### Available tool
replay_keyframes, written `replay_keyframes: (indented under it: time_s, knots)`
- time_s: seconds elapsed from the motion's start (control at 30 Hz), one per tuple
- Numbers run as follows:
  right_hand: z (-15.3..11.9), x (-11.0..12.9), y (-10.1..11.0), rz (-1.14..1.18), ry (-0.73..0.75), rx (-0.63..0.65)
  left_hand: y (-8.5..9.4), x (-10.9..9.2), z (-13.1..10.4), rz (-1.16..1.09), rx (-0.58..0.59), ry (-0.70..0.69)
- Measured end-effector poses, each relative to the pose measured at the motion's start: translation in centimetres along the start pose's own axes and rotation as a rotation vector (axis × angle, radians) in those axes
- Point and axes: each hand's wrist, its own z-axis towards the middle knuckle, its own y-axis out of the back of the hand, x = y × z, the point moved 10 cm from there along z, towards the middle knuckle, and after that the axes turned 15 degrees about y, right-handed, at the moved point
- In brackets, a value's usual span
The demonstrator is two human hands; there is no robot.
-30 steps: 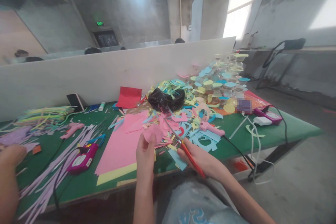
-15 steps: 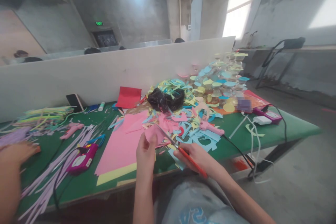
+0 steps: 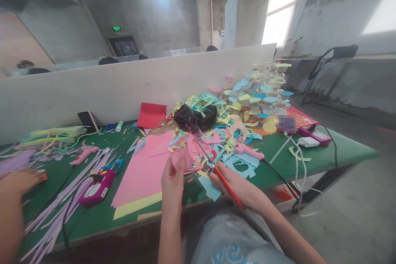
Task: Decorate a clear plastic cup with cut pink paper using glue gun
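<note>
Above the front edge of the green table (image 3: 192,198), my left hand (image 3: 173,177) pinches a small piece of pink paper (image 3: 182,159). My right hand (image 3: 230,183) is wrapped round the red handles of a pair of scissors (image 3: 225,185). Their metal blades point up and away, to the right of the pink piece and apart from it. Under and behind my hands lie pink, blue and yellow paper scraps (image 3: 244,165). Left of my left hand are large pink sheets (image 3: 139,177) with a yellow sheet (image 3: 136,206) beneath.
A black plastic bag (image 3: 194,119) holds scraps. Cups with paper discs (image 3: 262,95) are stacked at the back right. Pink glue guns (image 3: 247,149) and a purple power box (image 3: 97,187) trail cables. Another person's hand (image 3: 21,181) reaches in at the left, near purple strips (image 3: 58,206).
The scissors have moved slightly right, away from the pink piece, and their blades now look closer together. My left hand still pinches the paper, almost in place.
</note>
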Motion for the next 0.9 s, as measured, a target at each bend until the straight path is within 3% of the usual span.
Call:
replay_keyframes:
  time_s: [0.2, 0.53, 0.9]
  knots:
    - [0.1, 0.5, -1.4, 0.029, -0.004, 0.040, -0.4, 0.1, 0.2, 0.061, 0.057, -0.043]
    - [0.6, -1.2, -0.2, 0.044, -0.046, -0.128, -0.3, 0.4, 0.4, 0.042, 0.059, -0.022]
    - [0.1, 0.1, -1.1, -0.052, -0.006, 0.048, 0.5, 0.2, 0.7, 0.034, -0.017, -0.029]
